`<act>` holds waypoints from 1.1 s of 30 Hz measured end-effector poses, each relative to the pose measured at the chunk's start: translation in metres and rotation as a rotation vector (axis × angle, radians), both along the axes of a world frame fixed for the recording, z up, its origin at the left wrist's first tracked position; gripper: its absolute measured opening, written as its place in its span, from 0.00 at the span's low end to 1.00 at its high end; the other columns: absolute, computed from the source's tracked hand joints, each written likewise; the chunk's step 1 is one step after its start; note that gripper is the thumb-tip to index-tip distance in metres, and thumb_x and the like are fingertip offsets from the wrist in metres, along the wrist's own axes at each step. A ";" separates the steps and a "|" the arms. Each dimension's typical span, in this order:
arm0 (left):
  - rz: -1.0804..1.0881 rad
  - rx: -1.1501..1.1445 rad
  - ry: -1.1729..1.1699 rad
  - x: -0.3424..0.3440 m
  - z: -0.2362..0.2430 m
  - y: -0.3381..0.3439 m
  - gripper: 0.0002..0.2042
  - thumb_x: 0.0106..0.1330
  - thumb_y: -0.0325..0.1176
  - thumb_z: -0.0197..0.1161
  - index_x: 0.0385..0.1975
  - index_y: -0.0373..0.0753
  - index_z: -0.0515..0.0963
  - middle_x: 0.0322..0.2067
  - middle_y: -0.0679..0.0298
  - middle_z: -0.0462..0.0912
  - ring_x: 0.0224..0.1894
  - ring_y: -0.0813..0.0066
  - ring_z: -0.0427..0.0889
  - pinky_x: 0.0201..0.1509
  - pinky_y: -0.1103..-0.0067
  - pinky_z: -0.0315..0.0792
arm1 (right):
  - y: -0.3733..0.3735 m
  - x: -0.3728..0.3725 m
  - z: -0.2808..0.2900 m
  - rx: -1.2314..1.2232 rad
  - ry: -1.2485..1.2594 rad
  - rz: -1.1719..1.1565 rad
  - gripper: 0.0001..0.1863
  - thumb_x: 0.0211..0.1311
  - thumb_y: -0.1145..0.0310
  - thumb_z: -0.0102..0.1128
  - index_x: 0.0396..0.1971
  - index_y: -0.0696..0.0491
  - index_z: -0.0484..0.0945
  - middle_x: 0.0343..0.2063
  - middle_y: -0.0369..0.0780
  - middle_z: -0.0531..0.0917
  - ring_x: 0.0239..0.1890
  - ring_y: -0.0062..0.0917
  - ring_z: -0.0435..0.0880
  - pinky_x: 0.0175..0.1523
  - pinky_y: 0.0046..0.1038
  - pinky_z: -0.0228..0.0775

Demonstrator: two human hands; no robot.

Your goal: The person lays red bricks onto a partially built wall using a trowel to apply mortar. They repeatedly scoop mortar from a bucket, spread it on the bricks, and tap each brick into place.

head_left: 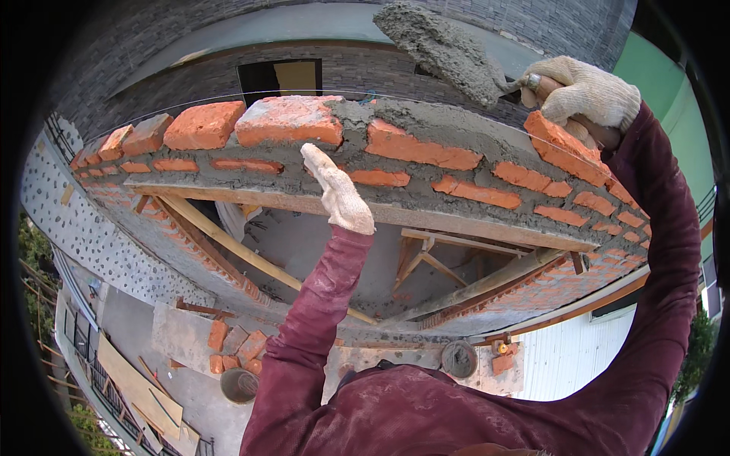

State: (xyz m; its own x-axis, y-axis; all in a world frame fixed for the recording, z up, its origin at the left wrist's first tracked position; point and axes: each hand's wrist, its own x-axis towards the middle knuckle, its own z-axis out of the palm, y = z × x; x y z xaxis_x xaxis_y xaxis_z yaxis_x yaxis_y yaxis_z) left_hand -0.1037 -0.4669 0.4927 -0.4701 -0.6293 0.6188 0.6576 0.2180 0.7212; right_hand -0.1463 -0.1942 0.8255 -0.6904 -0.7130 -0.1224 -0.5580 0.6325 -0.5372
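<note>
**Holds a mortar-laden trowel (512,85) above a part-built brick wall (487,194)**

Looks down past burgundy sleeves (323,285) at brickwork curving from nine o'clock over twelve to three. Appears partway along: shows lower courses set and jointed above a wooden plank (426,217), and a top row begun with bricks (205,125) from ten to eleven o'clock, plus an end brick (564,147) at two. Seems to lack bricks along the bare mortar bed (456,120) between, near one o'clock. Includes loose bricks (251,346) between seven and eight o'clock, far below.

Wraps the gloved right hand (582,91) around the trowel handle at two o'clock, fingers closed on the wood. Points the blade from those fingers toward ten o'clock, over the wall, under a thick grey heap of mortar (437,53). Raises the gloved left hand (341,194) near centre, fingers straight, together and apparently empty, aimed at eleven o'clock, just beside the nearest top-row brick (289,121); impossible to tell if touching. Leaves the trowel well apart from the left fingers, toward two o'clock.
</note>
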 end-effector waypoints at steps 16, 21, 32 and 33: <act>-0.016 -0.208 -0.105 0.035 0.009 -0.034 0.36 0.82 0.49 0.44 0.81 0.36 0.44 0.81 0.49 0.39 0.83 0.46 0.32 0.83 0.59 0.31 | -0.095 0.063 -0.029 0.442 1.093 -0.047 0.12 0.64 0.70 0.60 0.43 0.60 0.79 0.28 0.49 0.85 0.33 0.40 0.88 0.39 0.36 0.83; 0.146 -0.635 -0.064 0.022 0.018 -0.055 0.41 0.79 0.54 0.48 0.80 0.32 0.44 0.80 0.43 0.39 0.82 0.37 0.31 0.81 0.48 0.32 | -0.044 0.173 0.018 0.486 0.433 -0.359 0.28 0.62 0.47 0.62 0.43 0.61 0.80 0.21 0.38 0.80 0.21 0.21 0.83 0.29 0.22 0.77; 0.378 -0.876 -0.086 -0.020 -0.022 -0.046 0.41 0.77 0.66 0.34 0.81 0.44 0.50 0.81 0.45 0.37 0.80 0.31 0.28 0.75 0.35 0.27 | -0.116 0.090 -0.039 0.410 0.427 -0.241 0.24 0.73 0.51 0.55 0.43 0.61 0.82 0.20 0.36 0.80 0.15 0.20 0.80 0.19 0.23 0.76; 0.395 -0.887 -0.088 -0.023 -0.024 -0.042 0.40 0.77 0.66 0.35 0.80 0.44 0.51 0.81 0.44 0.36 0.80 0.29 0.28 0.75 0.34 0.27 | -0.122 0.094 -0.035 0.478 0.367 -0.307 0.24 0.72 0.52 0.55 0.43 0.61 0.82 0.20 0.37 0.80 0.15 0.20 0.80 0.19 0.24 0.76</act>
State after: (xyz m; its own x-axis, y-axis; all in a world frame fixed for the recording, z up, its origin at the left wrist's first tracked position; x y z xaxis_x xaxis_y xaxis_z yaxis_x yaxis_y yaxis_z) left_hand -0.1267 -0.5086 0.4686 -0.3922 -0.0744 0.9169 0.3719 0.8988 0.2320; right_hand -0.0524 -0.3165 0.7905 -0.9099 -0.4039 -0.0945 -0.4082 0.9123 0.0318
